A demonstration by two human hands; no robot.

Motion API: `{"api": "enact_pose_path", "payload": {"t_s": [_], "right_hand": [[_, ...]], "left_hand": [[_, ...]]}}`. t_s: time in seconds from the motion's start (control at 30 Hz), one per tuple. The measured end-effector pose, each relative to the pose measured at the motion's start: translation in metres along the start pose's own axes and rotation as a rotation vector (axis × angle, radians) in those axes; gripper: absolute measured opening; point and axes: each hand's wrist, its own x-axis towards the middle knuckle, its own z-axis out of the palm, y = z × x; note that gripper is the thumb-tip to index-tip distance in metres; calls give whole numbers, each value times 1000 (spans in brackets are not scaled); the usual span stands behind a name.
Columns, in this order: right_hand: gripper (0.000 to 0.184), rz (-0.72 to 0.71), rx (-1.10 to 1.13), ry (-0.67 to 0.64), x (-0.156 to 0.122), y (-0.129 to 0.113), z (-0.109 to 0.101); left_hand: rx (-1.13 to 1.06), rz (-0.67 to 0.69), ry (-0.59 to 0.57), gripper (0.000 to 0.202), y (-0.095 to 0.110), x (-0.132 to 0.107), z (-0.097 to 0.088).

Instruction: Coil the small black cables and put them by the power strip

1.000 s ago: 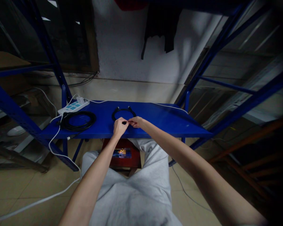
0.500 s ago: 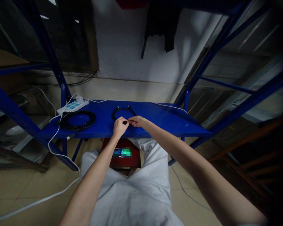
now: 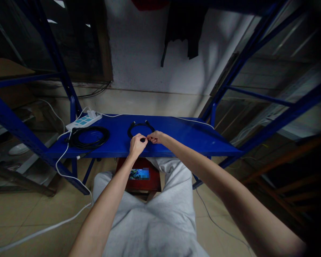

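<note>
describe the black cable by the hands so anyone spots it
At the blue table, find the left hand and right hand. Just beyond them curves a black cable with two pale tips, its loop smaller than the coil beside the power strip.

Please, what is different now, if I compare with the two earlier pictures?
Only the lit screen on the reddish stool visibly changed its image: touches of gold, then green, now mostly blue. Nothing was visibly taken hold of or let go. The left hand and right hand stay close together at the looped black cable; the larger coil and power strip lie as before.
</note>
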Motion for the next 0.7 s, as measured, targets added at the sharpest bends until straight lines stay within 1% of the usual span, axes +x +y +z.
{"api": "enact_pose_path", "payload": {"t_s": [0.1,0.17,0.2,0.23,0.3,0.4,0.47,0.5,0.57,0.63,0.7], "right_hand": [[22,-29,-22,105,-3,4,5],[24,-62,-56,186,-5,6,9],[24,-86,-111,234,-6,7,10],[23,-114,-197,284,-7,7,12],[18,-196,-458,371,-11,7,14],[12,-360,-893,426,-17,7,17],[16,-489,-1159,399,-22,8,19],[18,-552,-1284,359,-24,8,19],[23,-674,-1505,239,-28,9,18],[24,-772,-1650,103,-28,8,16],[24,-843,-1679,-11,-27,6,13]], "left_hand": [[-15,-32,6,5,-4,2,2],[-13,-58,-4,12,-7,4,4],[-2,-61,-12,15,-9,4,4],[15,-54,-24,15,-11,5,5],[57,-27,-50,10,-15,5,6],[93,-8,-79,10,-17,6,7],[92,-13,-91,12,-17,6,6],[90,-15,-95,13,-18,6,6],[88,-18,-101,17,-19,7,6],[83,-26,-102,22,-20,7,6],[58,-35,-102,25,-22,8,7]]}}
